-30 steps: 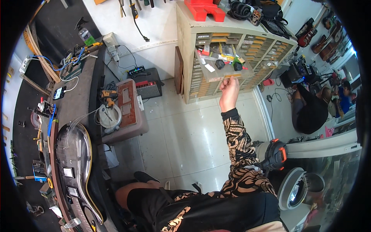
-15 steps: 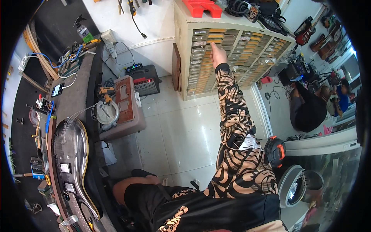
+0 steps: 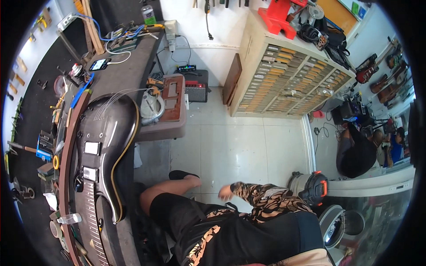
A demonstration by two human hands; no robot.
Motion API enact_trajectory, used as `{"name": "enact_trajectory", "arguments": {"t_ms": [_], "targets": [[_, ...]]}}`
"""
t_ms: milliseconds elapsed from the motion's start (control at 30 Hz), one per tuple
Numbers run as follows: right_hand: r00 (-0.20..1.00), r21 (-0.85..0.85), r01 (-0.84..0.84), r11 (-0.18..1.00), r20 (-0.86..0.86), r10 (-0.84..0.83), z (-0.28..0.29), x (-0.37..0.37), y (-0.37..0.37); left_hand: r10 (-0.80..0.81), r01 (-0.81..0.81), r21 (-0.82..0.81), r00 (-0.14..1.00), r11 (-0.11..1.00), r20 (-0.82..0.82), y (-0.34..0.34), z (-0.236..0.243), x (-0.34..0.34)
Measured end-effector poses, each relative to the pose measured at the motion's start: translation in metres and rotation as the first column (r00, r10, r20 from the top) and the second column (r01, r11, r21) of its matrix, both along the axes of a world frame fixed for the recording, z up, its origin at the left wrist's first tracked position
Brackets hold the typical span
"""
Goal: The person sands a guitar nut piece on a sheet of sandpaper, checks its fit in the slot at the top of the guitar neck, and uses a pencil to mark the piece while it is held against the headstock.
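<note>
My right hand (image 3: pixel 226 192), in a patterned sleeve, hangs over the tiled floor close to my lap. It is small and smeared, so its fingers do not show clearly, and I make out nothing in it. My left hand is out of sight. On the workbench to my left lies a dark electric guitar (image 3: pixel 116 128) with a pale-edged body, its neck pointing toward me. Loose strings (image 3: pixel 116 98) fan out from the tail end of its body. Beyond the floor stands a cream cabinet of many small drawers (image 3: pixel 284 84), well away from my hand.
A toolbox with a brown lid (image 3: pixel 174 99) stands beside the bench, with a small amplifier (image 3: pixel 196 86) behind it. A phone (image 3: pixel 98 64) and hand tools lie along the bench. A vacuum cleaner (image 3: pixel 312 188) is at my right. Beyond the doorway, a person in black (image 3: pixel 357 153) sits.
My right hand has left the drawer cabinet's upper left drawers and come back near my lap. The view has turned left, bringing more of the bench and guitar into sight.
</note>
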State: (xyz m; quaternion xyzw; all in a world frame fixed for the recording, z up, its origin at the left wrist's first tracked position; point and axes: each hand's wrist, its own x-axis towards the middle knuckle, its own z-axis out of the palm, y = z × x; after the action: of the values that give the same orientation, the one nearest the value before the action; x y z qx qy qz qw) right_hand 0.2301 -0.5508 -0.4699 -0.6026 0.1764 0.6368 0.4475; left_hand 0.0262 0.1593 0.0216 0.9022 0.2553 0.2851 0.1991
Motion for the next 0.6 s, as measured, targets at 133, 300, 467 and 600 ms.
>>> {"name": "enact_trajectory", "arguments": {"t_ms": [133,300,467,600], "targets": [[0.965,0.22,-0.208,0.953,-0.116,0.237,0.037,-0.031,0.071,-0.634,0.632,0.167,0.647,0.757,0.424,0.01,-0.011,0.008],[0.983,-0.039,-0.183,0.982,-0.022,0.183,0.094,-0.035,0.033,0.193,-0.23,-0.253,0.968,0.94,-0.162,-0.032,-0.008,0.004],[0.994,-0.227,-0.098,0.969,0.027,0.107,0.113,-0.056,-0.059,0.228,-0.188,0.231,0.96,0.955,-0.162,-0.103,0.07,0.036],[0.998,-0.36,0.059,0.931,0.053,-0.043,0.122,-0.095,-0.188,0.125,-0.134,-0.033,0.972,0.99,-0.201,-0.113,0.091,0.044]]}}
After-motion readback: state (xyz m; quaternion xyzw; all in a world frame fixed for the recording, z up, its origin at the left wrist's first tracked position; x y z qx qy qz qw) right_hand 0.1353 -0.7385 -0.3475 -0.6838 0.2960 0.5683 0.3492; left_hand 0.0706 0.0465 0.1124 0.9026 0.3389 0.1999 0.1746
